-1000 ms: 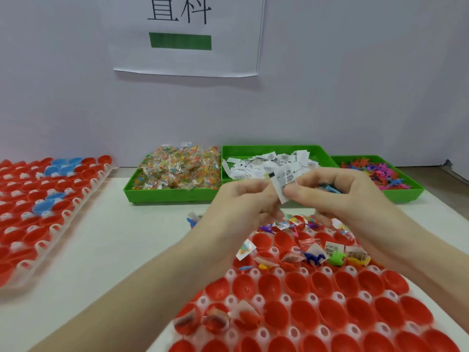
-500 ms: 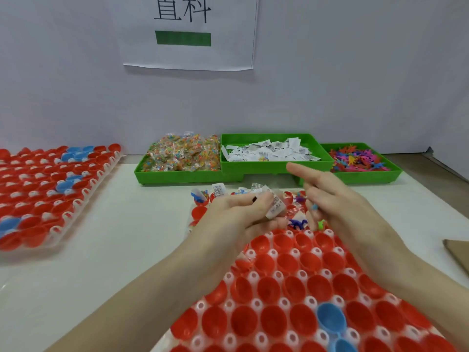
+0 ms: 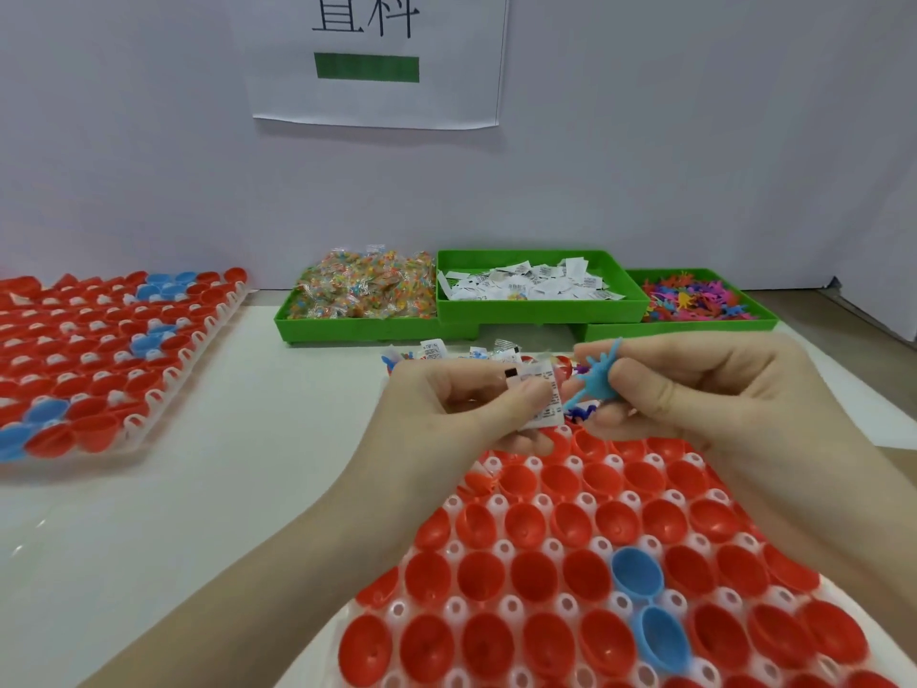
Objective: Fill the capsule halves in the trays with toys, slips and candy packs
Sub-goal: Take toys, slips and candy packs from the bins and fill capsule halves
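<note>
Both my hands hold items over the near tray.

My left hand point(image 3: 461, 404) pinches a slip point(image 3: 538, 397); my right hand point(image 3: 694, 389) pinches a blue toy point(image 3: 598, 377) just beside it. Below, the tray point(image 3: 501, 608) shows open red and blue capsule halves point(image 3: 533, 576). Green bins point(image 3: 541, 312) of candy, slips and toys sit behind.

A white sheet point(image 3: 377, 57) is hanging on the pale wall point(image 3: 694, 141), showing two large black characters above a solid green bar point(image 3: 366, 67). Its bottom edge is lifting slightly and casting a thin shadow on the wall. A white table point(image 3: 223, 464) is running up to the wall. At the far right a grey strip point(image 3: 823, 310) is lying between table and wall.
</note>
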Demonstrator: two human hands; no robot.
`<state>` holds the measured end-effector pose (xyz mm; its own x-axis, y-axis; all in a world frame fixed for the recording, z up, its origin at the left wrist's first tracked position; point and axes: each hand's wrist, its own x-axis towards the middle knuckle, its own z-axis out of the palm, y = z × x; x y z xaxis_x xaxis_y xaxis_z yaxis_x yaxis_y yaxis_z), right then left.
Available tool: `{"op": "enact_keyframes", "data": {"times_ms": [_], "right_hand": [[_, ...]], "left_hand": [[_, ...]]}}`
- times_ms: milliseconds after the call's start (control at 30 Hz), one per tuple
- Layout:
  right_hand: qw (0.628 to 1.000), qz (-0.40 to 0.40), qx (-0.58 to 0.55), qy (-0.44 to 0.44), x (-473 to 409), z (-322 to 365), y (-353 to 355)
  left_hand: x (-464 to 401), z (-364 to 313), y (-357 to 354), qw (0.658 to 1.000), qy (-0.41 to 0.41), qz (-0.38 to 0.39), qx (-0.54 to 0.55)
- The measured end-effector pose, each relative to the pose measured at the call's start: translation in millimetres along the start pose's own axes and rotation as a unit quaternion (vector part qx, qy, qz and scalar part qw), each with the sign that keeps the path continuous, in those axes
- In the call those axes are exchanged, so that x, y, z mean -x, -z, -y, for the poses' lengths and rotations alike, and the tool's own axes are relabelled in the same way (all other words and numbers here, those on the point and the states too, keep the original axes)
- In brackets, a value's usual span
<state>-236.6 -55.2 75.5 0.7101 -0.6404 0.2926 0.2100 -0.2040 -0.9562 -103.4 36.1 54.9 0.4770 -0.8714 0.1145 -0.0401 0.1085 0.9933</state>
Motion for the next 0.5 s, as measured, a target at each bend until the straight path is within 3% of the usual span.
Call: {"op": "enact_keyframes", "data": {"times_ms": [233,500], "right_hand": [[1.0,-0.006,0.003,-0.005,0.5,6.3,0.8],[0.991,0.025,0.118,0.056,-2.0,12.8,-9.9]], "left_hand": [[6.6,-9.0,3.5,0.999,-0.014,-0.02,0.036],[6.6,-11.9,8.9,0.997,0.004,0.052,0.057]]}}
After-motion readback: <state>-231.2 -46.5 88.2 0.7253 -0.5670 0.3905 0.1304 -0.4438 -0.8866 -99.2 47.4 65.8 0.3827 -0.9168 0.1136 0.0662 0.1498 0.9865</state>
